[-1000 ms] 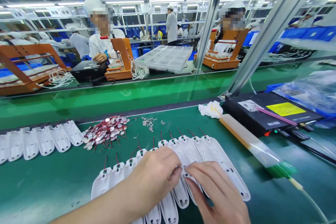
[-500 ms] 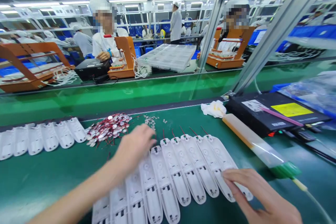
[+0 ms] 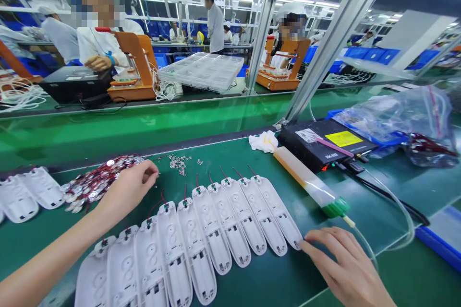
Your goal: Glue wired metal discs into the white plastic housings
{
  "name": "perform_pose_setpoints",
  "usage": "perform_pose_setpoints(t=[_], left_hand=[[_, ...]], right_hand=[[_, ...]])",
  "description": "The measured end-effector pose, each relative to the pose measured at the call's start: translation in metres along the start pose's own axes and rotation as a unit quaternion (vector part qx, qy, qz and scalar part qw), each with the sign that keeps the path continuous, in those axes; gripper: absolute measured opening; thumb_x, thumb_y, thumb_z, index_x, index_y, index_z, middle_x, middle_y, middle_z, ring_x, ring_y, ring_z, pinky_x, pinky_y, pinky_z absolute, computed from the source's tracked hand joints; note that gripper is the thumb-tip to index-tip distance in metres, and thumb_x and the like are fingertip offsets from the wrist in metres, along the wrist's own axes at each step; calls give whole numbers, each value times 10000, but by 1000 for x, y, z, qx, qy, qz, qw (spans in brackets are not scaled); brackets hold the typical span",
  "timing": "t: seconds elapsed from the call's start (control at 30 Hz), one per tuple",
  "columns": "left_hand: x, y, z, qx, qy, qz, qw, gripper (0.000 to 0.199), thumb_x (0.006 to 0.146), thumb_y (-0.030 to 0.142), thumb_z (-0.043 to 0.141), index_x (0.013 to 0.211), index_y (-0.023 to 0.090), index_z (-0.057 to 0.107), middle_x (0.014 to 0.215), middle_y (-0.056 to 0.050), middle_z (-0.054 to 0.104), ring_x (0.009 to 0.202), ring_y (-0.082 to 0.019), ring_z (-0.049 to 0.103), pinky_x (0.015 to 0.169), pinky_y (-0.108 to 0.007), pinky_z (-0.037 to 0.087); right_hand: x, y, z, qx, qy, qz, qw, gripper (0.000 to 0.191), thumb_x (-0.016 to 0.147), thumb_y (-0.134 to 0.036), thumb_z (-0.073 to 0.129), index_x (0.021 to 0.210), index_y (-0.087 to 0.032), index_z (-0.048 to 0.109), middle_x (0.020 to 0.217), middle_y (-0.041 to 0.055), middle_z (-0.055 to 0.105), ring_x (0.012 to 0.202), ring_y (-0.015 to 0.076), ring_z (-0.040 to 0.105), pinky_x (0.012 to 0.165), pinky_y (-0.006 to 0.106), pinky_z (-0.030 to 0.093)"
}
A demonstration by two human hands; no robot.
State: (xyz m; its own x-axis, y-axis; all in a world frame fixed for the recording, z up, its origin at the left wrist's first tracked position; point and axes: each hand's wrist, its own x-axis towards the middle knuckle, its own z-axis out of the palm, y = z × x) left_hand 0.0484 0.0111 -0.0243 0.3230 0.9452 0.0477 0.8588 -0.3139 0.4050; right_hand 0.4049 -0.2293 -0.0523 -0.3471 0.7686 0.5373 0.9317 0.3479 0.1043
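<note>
A fanned row of white plastic shells (image 3: 207,230) lies on the green bench, several with small green boards and red wires at their far ends. My left hand (image 3: 135,182) is over the right side of a heap of silver discs with red wires (image 3: 95,184), thumb and fingers pinched together; whatever they hold is hidden. Tiny metal parts (image 3: 177,164) are scattered just beyond its fingertips. At the near end of the rightmost white plastic shell (image 3: 277,213), my right hand (image 3: 340,261) grips the tip between thumb and forefinger.
A large syringe (image 3: 309,180) with a green cap and a hose lies right of the row, beside a black controller box (image 3: 324,141). Crumpled tissue (image 3: 263,142) sits behind it. More white shells (image 3: 30,194) lie at left. Across the bench, a person works by an orange press (image 3: 135,64).
The view has swung to the right. My left hand has moved from the shells' far ends toward the disc heap, fingers now pinched. My right hand stays by the rightmost shell's near end.
</note>
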Motion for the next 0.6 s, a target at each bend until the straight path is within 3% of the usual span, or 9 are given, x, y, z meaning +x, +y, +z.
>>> perform_pose_setpoints(t=[0.17,0.27,0.4,0.53,0.6], left_hand=[[-2,21,-9,-89,-3,-35,995,347,672,489,432,795,211,599,775,-24,664,525,-174,585,535,-285,489],[-13,36,-8,-145,-11,-15,989,334,679,490,483,790,209,625,767,-13,661,445,-137,555,499,-267,483],[-36,62,2,-209,1,133,969,167,787,349,535,772,216,635,780,-10,645,604,-126,593,501,-198,467],[-64,89,16,-221,23,314,923,115,873,151,492,843,192,595,778,-8,624,710,-98,589,604,-176,464],[-75,97,20,-200,26,374,905,120,888,112,465,896,174,567,803,-19,616,740,-102,584,643,-192,465]], right_hand=[[-4,4,1,-30,-20,-28,999,229,826,-50,448,922,-174,614,923,62,570,873,182,498,806,368,381],[-11,7,2,-45,-15,-40,998,266,832,-43,434,994,-164,606,924,53,584,864,174,514,819,369,382],[-2,0,-4,-9,16,-3,1000,238,851,-95,452,1041,-136,589,904,65,582,810,146,524,739,299,425],[43,-34,-13,77,80,98,989,153,846,-143,490,965,-140,586,883,65,592,798,134,551,700,241,469],[70,-56,-11,156,98,102,978,124,835,-144,502,918,-171,590,861,39,603,808,121,571,700,209,490]])
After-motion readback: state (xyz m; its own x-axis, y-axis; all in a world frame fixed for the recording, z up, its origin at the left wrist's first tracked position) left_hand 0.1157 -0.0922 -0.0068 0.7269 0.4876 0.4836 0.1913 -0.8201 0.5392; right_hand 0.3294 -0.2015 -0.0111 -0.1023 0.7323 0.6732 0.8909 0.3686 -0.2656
